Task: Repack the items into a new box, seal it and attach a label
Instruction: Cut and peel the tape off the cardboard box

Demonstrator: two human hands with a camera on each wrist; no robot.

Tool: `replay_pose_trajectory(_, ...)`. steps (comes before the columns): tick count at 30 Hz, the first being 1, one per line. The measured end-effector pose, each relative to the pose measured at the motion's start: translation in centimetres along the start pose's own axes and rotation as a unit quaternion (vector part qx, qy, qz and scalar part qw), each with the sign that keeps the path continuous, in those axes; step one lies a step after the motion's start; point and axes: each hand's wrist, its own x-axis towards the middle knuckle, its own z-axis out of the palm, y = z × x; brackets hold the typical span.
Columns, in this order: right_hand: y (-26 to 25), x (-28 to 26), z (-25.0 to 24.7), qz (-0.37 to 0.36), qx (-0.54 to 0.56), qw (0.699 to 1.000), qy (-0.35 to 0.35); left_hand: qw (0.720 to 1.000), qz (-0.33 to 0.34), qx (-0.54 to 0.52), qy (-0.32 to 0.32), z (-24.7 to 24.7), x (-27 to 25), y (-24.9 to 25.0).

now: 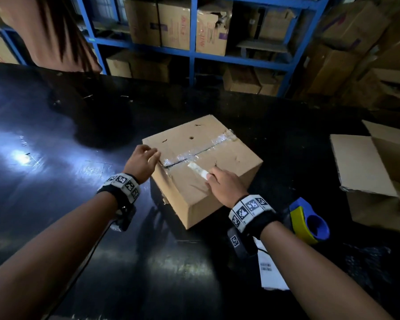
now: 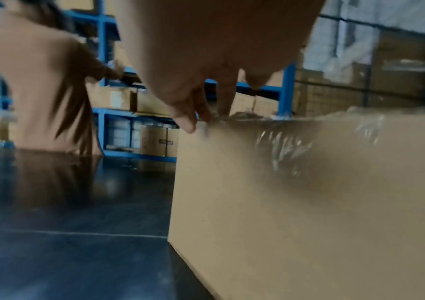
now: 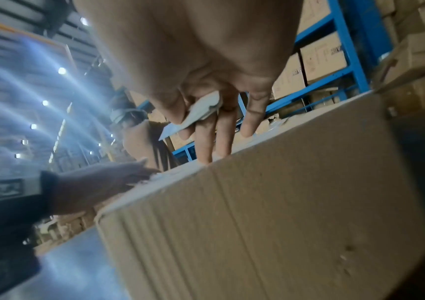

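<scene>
The closed cardboard box [image 1: 201,167] sits on the black table [image 1: 67,139], just in front of the person. Crinkled clear tape [image 1: 201,148] runs along its top seam; what is inside is hidden. The left hand [image 1: 141,161] is at the box's top left edge, where the tape ends, with fingers curled. In the left wrist view the thumb and fingertips [image 2: 189,119] meet at that edge, seemingly pinching the tape's end, though blur keeps this uncertain. The right hand [image 1: 224,183] lies on the box top, thumb and forefinger clamped on a small white blade-like tool [image 1: 198,171], the other fingers [image 3: 216,140] stretched down onto the cardboard. The tool's tip points toward the seam; whether it touches the tape cannot be told.

To the right stands an open empty-looking carton [image 1: 379,172], cut off by the frame, its inside mostly unseen. A blue and yellow tape dispenser [image 1: 307,220] and a printed paper sheet [image 1: 270,269] lie by the right wrist. Behind the table, blue shelving [image 1: 192,54] holds cartons, and a person in a tan top [image 1: 56,31] stands at the far left.
</scene>
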Motion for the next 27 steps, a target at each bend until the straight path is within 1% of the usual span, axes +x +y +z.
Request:
replay_pose_trajectory(2, -0.8, 0.0, 0.1, 0.0, 0.037, 0.999, -0.008, 0.999, -0.003, -0.018, -0.045, 0.1, 0.7, 0.6)
replay_pose_trajectory(5, -1.3, -0.1, 0.1, 0.017, 0.119, 0.992, -0.028, 0.994, 0.004, -0.007, -0.113, 0.7, 1.6, 1.0)
replay_pose_trajectory(6, -1.2, -0.2, 0.2, 0.017, 0.143, 0.989, -0.03, 0.992, 0.008, -0.015, -0.126, 0.7, 1.8, 1.3)
replay_pose_trajectory(8, -0.8, -0.6, 0.3, 0.007, 0.14, 0.99, -0.019, 0.989, 0.02, -0.046, -0.136, 0.8, 2.7, 1.3)
replay_pose_trajectory(10, 0.0, -1.2, 0.8, 0.006, 0.123, 0.992, -0.02, 0.99, 0.039, -0.024, -0.13, 0.6, 3.8, 1.4)
replay_pose_trajectory(14, 1.8, -2.1, 3.1, 0.018, 0.084, 0.992, -0.097, 0.994, 0.045, 0.06, -0.083, 0.6, 5.4, 1.4)
replay_pose_trajectory(16, 2.6, -2.3, 4.9, 0.029, 0.06, 0.989, -0.135, 0.995, 0.051, 0.079, -0.043, 0.8, 5.1, 2.1)
replay_pose_trajectory(18, 3.5, -2.3, 6.9, 0.054, 0.03, 0.984, -0.165, 0.993, 0.067, 0.096, -0.018, 1.3, 4.5, 2.7)
replay_pose_trajectory(21, 5.1, -2.4, 9.7, 0.095, -0.013, 0.974, -0.206, 0.99, 0.091, 0.108, -0.013, 2.3, 3.4, 3.2)
replay_pose_trajectory(24, 6.3, -2.6, 11.5, 0.114, -0.03, 0.971, -0.207, 0.988, 0.107, 0.113, -0.004, 2.9, 2.8, 3.0)
replay_pose_trajectory(27, 7.1, -3.0, 12.0, 0.137, -0.014, 0.973, -0.184, 0.987, 0.113, 0.112, 0.003, 3.3, 2.7, 2.7)
